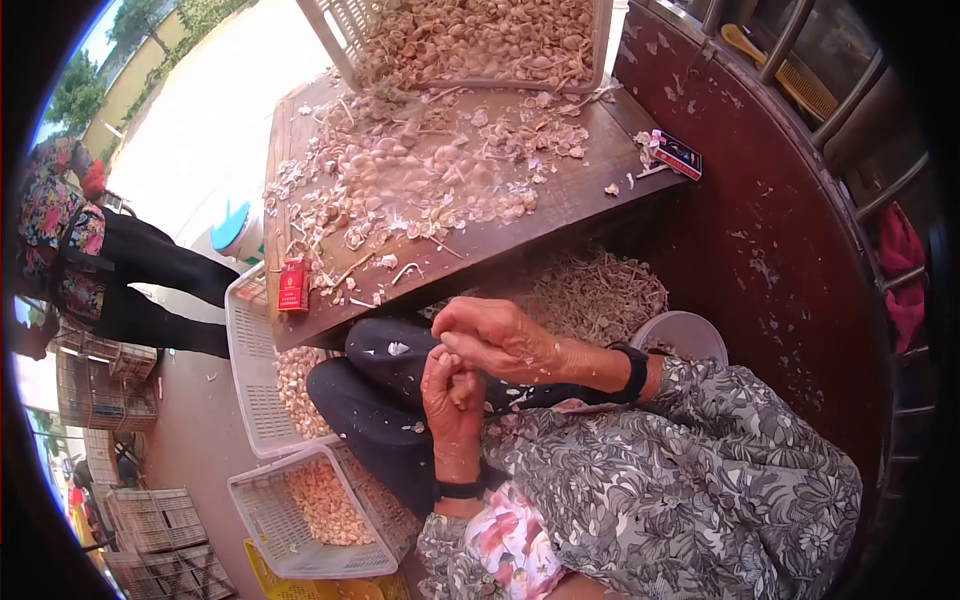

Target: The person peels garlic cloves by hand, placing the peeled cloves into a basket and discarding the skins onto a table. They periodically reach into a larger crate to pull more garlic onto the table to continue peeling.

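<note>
My right hand [500, 340] reaches in from the right, its fingers curled together in a pinch. Just below it, my left hand [448, 395] is closed, with a small tan garlic clove [462, 393] partly showing among its fingers. The fingertips of both hands meet or nearly meet above my dark trousers. What lies between the right fingertips is too small or hidden to make out. On the wooden table [400, 285] beyond my hands lies a loose heap of garlic cloves [420, 175] with dry skins and stalks.
A crate [350, 75] full of garlic stands on the table's far side. Two small packs, one red [293, 285] and one dark [677, 155], lie near its edges. Plastic baskets [262, 505] of cloves sit below left; a white bucket [690, 335] stands right. Another person [110, 240] stands left.
</note>
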Action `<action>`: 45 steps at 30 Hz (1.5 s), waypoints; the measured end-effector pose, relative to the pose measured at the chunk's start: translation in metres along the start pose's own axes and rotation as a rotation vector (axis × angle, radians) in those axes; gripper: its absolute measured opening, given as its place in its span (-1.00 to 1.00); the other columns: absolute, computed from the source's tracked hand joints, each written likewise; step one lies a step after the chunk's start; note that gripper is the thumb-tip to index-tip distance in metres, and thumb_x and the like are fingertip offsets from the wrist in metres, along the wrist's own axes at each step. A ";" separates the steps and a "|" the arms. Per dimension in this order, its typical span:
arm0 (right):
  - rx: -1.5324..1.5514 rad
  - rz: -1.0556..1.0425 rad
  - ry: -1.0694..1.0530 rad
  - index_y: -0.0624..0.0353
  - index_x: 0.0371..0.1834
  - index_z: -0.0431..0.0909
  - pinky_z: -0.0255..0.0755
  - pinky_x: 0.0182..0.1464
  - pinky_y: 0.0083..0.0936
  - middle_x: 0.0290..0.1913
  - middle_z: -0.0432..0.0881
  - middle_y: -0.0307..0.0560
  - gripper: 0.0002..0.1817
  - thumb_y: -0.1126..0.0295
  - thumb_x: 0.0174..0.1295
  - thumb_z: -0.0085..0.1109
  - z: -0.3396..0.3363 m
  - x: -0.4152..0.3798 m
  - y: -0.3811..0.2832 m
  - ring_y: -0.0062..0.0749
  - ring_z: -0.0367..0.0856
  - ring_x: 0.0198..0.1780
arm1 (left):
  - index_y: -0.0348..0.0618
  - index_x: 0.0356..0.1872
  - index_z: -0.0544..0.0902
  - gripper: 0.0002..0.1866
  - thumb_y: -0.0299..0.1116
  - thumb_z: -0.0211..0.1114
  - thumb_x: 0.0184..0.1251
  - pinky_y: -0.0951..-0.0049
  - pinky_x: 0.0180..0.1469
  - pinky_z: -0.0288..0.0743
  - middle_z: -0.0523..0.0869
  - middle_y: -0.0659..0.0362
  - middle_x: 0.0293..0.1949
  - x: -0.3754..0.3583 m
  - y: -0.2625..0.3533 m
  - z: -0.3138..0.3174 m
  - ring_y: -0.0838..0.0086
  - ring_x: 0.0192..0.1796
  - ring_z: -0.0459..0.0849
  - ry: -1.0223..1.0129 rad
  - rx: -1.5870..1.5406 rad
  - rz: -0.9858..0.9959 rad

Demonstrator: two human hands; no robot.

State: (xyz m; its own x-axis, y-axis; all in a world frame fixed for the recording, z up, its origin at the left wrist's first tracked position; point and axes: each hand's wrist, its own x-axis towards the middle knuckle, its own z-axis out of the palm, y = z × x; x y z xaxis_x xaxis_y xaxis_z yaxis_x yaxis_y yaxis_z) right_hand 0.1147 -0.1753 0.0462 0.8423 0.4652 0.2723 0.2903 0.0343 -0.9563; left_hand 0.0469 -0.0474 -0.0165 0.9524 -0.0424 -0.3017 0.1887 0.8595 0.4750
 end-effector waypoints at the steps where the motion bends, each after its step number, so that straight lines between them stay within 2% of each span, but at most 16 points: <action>1: -0.345 -0.311 -0.057 0.19 -0.25 0.44 0.35 -0.43 -0.56 -0.41 0.52 -0.15 -0.84 0.34 0.20 0.05 0.002 0.008 0.000 -0.40 0.48 -0.48 | -0.18 -0.33 0.47 -0.87 -0.38 -0.02 0.36 0.75 -0.71 0.18 0.51 0.17 -0.46 -0.004 -0.010 -0.004 0.66 -0.63 0.39 0.081 -0.027 0.042; 2: -0.637 -0.439 -0.260 0.13 -0.25 0.46 0.39 -0.33 -0.42 -0.40 0.51 -0.08 -0.83 0.33 0.14 0.12 0.003 0.009 -0.006 -0.22 0.52 -0.37 | -0.15 -0.30 0.46 -0.82 -0.32 -0.06 0.39 0.74 -0.72 0.16 0.50 0.19 -0.46 0.014 -0.003 0.003 0.66 -0.64 0.37 0.105 -0.047 0.114; 4: -0.685 -0.480 -0.278 0.14 -0.27 0.47 0.39 -0.26 -0.39 -0.39 0.52 -0.10 -0.82 0.33 0.11 0.17 -0.006 0.016 -0.004 -0.23 0.53 -0.29 | -0.10 -0.24 0.47 -0.74 -0.18 -0.12 0.43 0.69 -0.72 0.18 0.52 0.18 -0.41 0.017 0.007 0.002 0.62 -0.61 0.40 0.104 -0.330 -0.109; 6: -0.623 -0.436 -0.160 0.15 -0.29 0.49 0.40 -0.26 -0.38 -0.37 0.53 -0.10 -0.82 0.34 0.09 0.20 -0.026 0.034 0.001 -0.21 0.53 -0.28 | -0.15 -0.28 0.48 -0.70 -0.15 -0.10 0.43 0.69 -0.72 0.18 0.51 0.10 -0.38 0.018 0.011 0.000 0.56 -0.59 0.41 -0.113 -0.414 -0.199; 8: -0.588 -0.259 -0.049 0.23 -0.29 0.51 0.42 -0.23 -0.37 -0.36 0.56 -0.05 -0.87 0.44 0.13 0.17 -0.056 0.057 0.004 -0.14 0.54 -0.28 | -0.19 -0.32 0.48 -0.67 -0.14 -0.09 0.43 0.70 -0.72 0.18 0.49 0.06 -0.38 0.021 0.010 -0.001 0.54 -0.60 0.40 -0.104 -0.361 -0.199; 11: -0.715 -0.271 0.185 0.26 -0.29 0.53 0.45 -0.26 -0.38 -0.38 0.58 0.03 -0.89 0.52 0.12 0.12 -0.108 0.105 0.032 -0.14 0.59 -0.31 | -0.27 -0.38 0.48 -0.62 -0.13 -0.07 0.43 0.70 -0.72 0.17 0.45 0.01 -0.40 0.026 0.008 -0.005 0.52 -0.60 0.39 -0.152 -0.327 -0.219; 16: -0.973 -0.143 0.259 0.21 -0.33 0.56 0.44 -0.27 -0.31 -0.42 0.60 0.04 -0.89 0.47 0.09 0.08 -0.172 0.188 0.079 -0.11 0.59 -0.32 | -0.33 -0.37 0.47 -0.61 -0.16 -0.08 0.44 0.66 -0.66 0.26 0.42 -0.03 -0.44 0.031 0.006 -0.019 0.47 -0.61 0.42 -0.252 -0.342 -0.234; 23: -1.028 -0.011 0.016 0.18 -0.46 0.57 0.41 -0.27 -0.20 -0.44 0.58 0.10 -0.89 0.47 -0.07 0.07 -0.176 0.273 0.128 0.00 0.57 -0.29 | -0.34 -0.36 0.47 -0.61 -0.15 -0.05 0.42 0.65 -0.62 0.29 0.45 -0.02 -0.49 0.032 0.010 -0.021 0.52 -0.64 0.40 -0.249 -0.247 -0.228; 30: -1.251 -0.063 -0.127 0.23 -0.48 0.49 0.37 -0.36 -0.24 -0.50 0.52 0.10 -0.87 0.39 -0.04 0.12 -0.173 0.288 0.148 -0.03 0.51 -0.41 | -0.37 -0.37 0.46 -0.63 -0.18 -0.02 0.41 0.66 -0.60 0.29 0.47 -0.03 -0.48 0.031 0.013 -0.019 0.55 -0.66 0.39 -0.250 -0.181 -0.220; 33: -0.975 0.078 -0.055 0.22 -0.50 0.44 0.34 -0.46 -0.38 -0.55 0.48 -0.05 -0.86 0.37 0.02 0.10 -0.173 0.271 0.113 -0.26 0.47 -0.50 | -0.37 -0.38 0.46 -0.63 -0.18 -0.03 0.41 0.67 -0.61 0.29 0.46 -0.04 -0.48 0.030 0.014 -0.019 0.55 -0.66 0.40 -0.240 -0.181 -0.211; 35: 0.167 0.519 0.213 0.18 -0.50 0.45 0.30 -0.53 -0.51 -0.56 0.43 -0.22 -0.89 0.38 0.04 0.08 -0.195 0.272 0.134 -0.49 0.40 -0.54 | -0.37 -0.37 0.46 -0.62 -0.18 -0.03 0.41 0.67 -0.61 0.29 0.46 -0.03 -0.48 0.030 0.014 -0.018 0.54 -0.67 0.40 -0.252 -0.159 -0.211; 39: 0.335 0.534 0.167 0.16 -0.49 0.45 0.22 -0.61 -0.65 -0.56 0.38 -0.35 -0.89 0.37 0.07 0.09 -0.182 0.257 0.116 -0.62 0.35 -0.57 | -0.38 -0.37 0.46 -0.62 -0.18 -0.04 0.42 0.67 -0.62 0.29 0.46 -0.03 -0.49 0.031 0.013 -0.018 0.55 -0.67 0.40 -0.266 -0.142 -0.214; 41: -0.309 0.317 -0.146 0.19 -0.40 0.46 0.25 -0.62 -0.62 -0.54 0.44 -0.27 -0.87 0.36 0.11 0.09 -0.171 0.253 0.109 -0.60 0.40 -0.54 | -0.38 -0.37 0.46 -0.63 -0.19 -0.04 0.42 0.67 -0.61 0.30 0.46 -0.03 -0.49 0.031 0.014 -0.016 0.55 -0.66 0.40 -0.258 -0.139 -0.213; 42: -0.306 0.316 -0.146 0.19 -0.40 0.46 0.25 -0.62 -0.62 -0.54 0.44 -0.27 -0.87 0.36 0.11 0.09 -0.168 0.255 0.117 -0.60 0.40 -0.54 | -0.38 -0.37 0.46 -0.63 -0.19 -0.04 0.42 0.67 -0.61 0.30 0.46 -0.03 -0.49 0.031 0.013 -0.017 0.55 -0.66 0.40 -0.256 -0.136 -0.213; 44: -0.947 -0.257 -0.271 0.20 -0.39 0.44 0.27 -0.56 -0.29 -0.56 0.52 -0.02 -0.86 0.39 0.01 0.09 -0.156 0.259 0.129 -0.13 0.46 -0.56 | -0.37 -0.37 0.46 -0.63 -0.18 -0.03 0.41 0.68 -0.61 0.30 0.46 -0.04 -0.49 0.031 0.013 -0.017 0.55 -0.66 0.39 -0.251 -0.135 -0.202; 45: -0.942 -0.258 -0.272 0.20 -0.39 0.44 0.27 -0.56 -0.29 -0.56 0.52 -0.02 -0.86 0.39 0.01 0.09 -0.152 0.263 0.133 -0.13 0.46 -0.56 | -0.37 -0.37 0.46 -0.63 -0.18 -0.03 0.41 0.68 -0.61 0.30 0.46 -0.04 -0.49 0.030 0.013 -0.017 0.55 -0.66 0.39 -0.247 -0.134 -0.200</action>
State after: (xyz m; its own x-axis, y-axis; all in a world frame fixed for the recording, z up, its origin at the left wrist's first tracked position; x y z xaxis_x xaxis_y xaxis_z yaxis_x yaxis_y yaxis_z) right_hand 0.4445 -0.1830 0.0068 0.6053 0.7321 0.3125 0.7878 -0.4950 -0.3666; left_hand 0.0742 -0.0286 -0.0332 0.9318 -0.3254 -0.1606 0.3605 0.8801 0.3088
